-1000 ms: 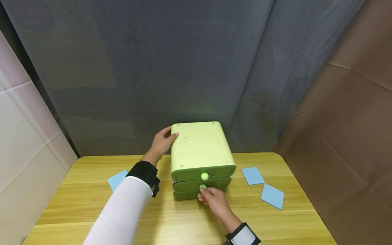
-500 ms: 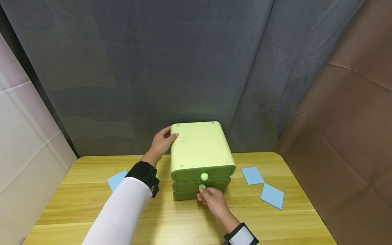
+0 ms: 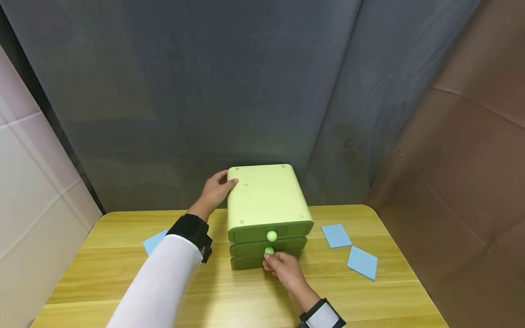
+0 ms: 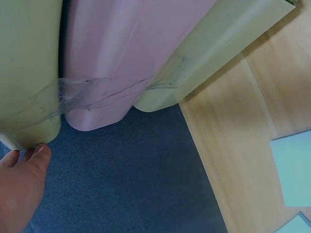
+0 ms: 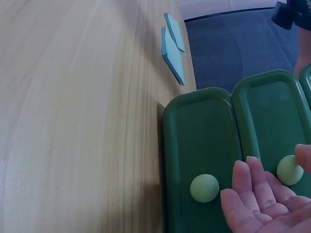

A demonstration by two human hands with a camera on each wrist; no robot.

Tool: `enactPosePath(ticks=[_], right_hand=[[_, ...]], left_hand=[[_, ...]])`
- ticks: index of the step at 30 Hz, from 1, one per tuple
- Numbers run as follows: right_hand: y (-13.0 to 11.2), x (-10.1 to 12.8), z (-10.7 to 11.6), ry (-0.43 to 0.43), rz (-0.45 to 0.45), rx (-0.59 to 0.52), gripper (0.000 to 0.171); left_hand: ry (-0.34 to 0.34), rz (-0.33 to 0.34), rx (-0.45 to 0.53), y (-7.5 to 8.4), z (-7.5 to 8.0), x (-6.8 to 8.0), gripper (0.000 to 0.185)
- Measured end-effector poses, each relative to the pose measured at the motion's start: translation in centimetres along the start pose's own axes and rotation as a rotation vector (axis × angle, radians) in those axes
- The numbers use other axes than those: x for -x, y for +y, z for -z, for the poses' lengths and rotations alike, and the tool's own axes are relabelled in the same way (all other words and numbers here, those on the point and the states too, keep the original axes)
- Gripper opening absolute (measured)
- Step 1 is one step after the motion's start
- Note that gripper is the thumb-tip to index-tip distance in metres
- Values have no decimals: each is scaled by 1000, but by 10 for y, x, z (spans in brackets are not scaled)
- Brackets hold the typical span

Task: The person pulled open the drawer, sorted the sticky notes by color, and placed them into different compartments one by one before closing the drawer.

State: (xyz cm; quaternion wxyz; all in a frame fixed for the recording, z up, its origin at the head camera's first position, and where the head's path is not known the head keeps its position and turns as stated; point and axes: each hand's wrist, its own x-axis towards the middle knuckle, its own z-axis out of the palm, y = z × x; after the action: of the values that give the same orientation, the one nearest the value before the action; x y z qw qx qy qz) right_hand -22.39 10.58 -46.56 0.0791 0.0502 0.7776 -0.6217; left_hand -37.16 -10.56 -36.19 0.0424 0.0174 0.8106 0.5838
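Note:
A small drawer box (image 3: 266,196) with a pale yellow-green top stands on the table, with three dark green drawer fronts, each drawer fitted with a round knob where it shows. My left hand (image 3: 215,191) rests on its back left corner, thumb over the top and fingers against the edge. In the left wrist view those fingertips touch the rear edge of the top pale green section (image 4: 29,73). Fingers and thumb of my right hand (image 3: 287,271) pinch the middle knob (image 5: 290,170) from below. The lowest knob (image 5: 204,188) lies beside the fingers in the right wrist view.
Two light blue squares (image 3: 362,262) lie to the right of the box, corner to corner. Another blue square (image 3: 153,241) is partly behind my left forearm. Clear tape (image 4: 82,94) crosses the box's side. A grey curtain (image 3: 246,91) hangs behind the table (image 3: 229,300).

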Motion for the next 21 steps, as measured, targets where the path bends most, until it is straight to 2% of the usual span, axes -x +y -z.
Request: enactPosePath(ticks=[4, 13, 17, 21], right_hand=[[2, -2, 0, 1, 7, 0, 34], [3, -5, 2, 25, 32, 4, 36], [7, -9, 4, 52, 55, -10, 34], [12, -12, 6, 84, 43, 2, 34]], left_hand=[[6, 7, -19, -1, 2, 0, 62], [19, 47, 35, -10, 8, 2, 62], [8, 62, 44, -19, 12, 5, 57], [-15, 46, 28, -33, 15, 12, 53]])
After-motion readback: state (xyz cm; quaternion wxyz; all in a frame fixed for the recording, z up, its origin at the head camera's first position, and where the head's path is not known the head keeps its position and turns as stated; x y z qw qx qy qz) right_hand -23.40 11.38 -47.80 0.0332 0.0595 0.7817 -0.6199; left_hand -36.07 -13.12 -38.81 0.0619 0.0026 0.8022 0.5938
